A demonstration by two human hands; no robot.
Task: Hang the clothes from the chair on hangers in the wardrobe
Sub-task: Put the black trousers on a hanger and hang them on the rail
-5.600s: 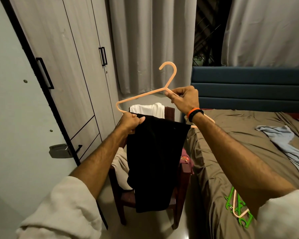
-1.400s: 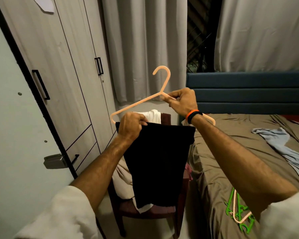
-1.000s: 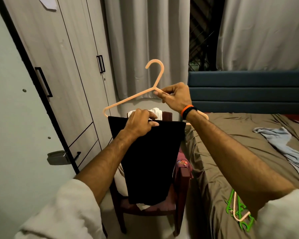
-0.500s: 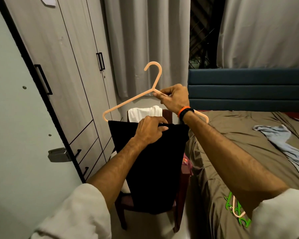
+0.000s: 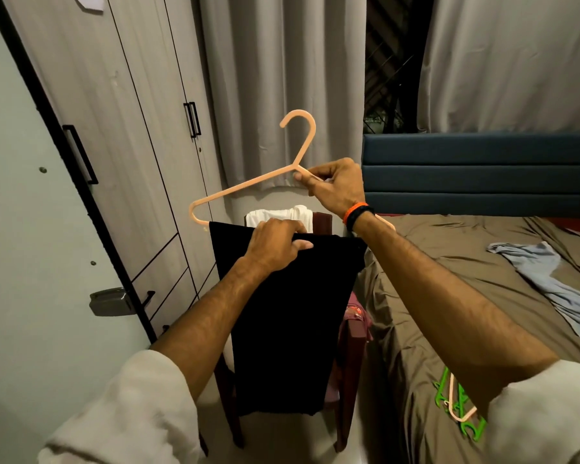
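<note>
Single head-worn view, facing forward and down, close on both forearms

Dim, warm indoor light, sharp focus.
Wide-angle bending bowed the wardrobe at the frame's left; the window was dark.

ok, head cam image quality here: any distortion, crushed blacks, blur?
Head view: wide-angle bowing, the wardrobe edges lean and curve; dim warm indoor light, dark window gap; the black garment is crushed to near-solid black, folds unreadable; peach hanger and both hands, left and right, sharp, no visible motion blur or glare.
</note>
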